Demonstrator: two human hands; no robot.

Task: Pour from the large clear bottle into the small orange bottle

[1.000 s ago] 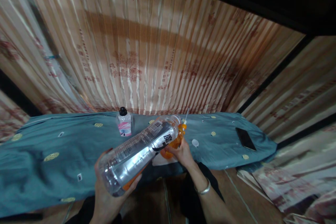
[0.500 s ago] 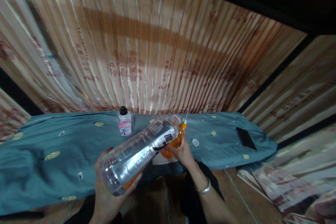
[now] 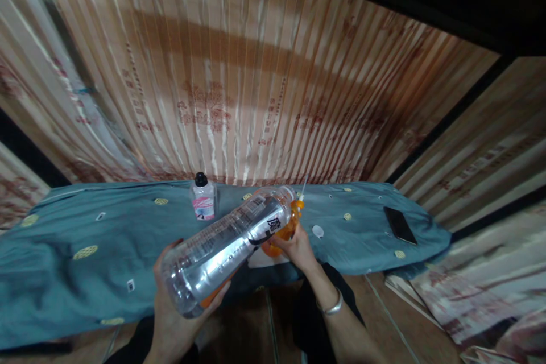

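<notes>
Striped curtain behind, blue cloth (image 3: 106,227) over the table
Left hand (image 3: 173,307) wraps the base of a clear bottle (image 3: 226,247), tipped so its mouth meets an orange container (image 3: 286,227); right hand (image 3: 296,247) closes on that container, steadying it upright on the cloth's near edge

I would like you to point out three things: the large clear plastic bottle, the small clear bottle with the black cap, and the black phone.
Large clear plastic bottle (image 3: 222,250), head view, middle of its body.
Small clear bottle with black cap (image 3: 203,205), head view, pink label.
Black phone (image 3: 399,225), head view, screen centre.
</notes>
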